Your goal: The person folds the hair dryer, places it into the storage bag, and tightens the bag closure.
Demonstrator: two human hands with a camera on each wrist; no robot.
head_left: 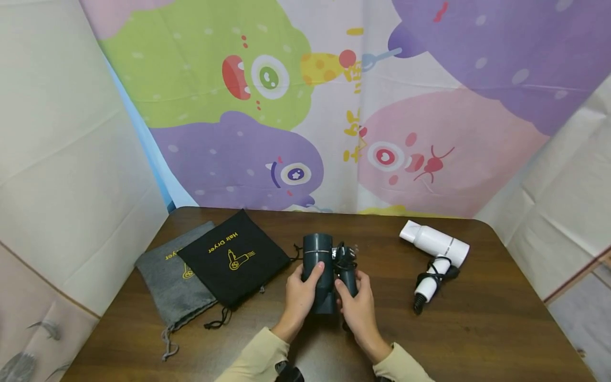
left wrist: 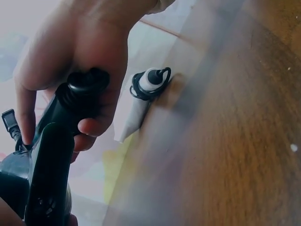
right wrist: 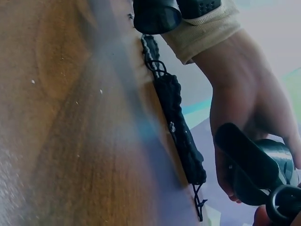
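Note:
In the head view, a dark blue-green hair dryer is held between both hands above the front middle of the table. My left hand grips its barrel, thumb lying along the top. Around the handle, to the right of the barrel, curls my right hand. A black cord with its plug is bunched at the far end of the handle. The left wrist view shows the right hand's fingers wrapped on the handle, seen from its cord end. Part of the barrel is hidden behind the left hand.
A white hair dryer, black cord wound round its handle, lies at the right. On the left, a black drawstring pouch marked "Hair Dryer" overlaps a grey pouch. Behind the wooden table hangs a cartoon-printed curtain.

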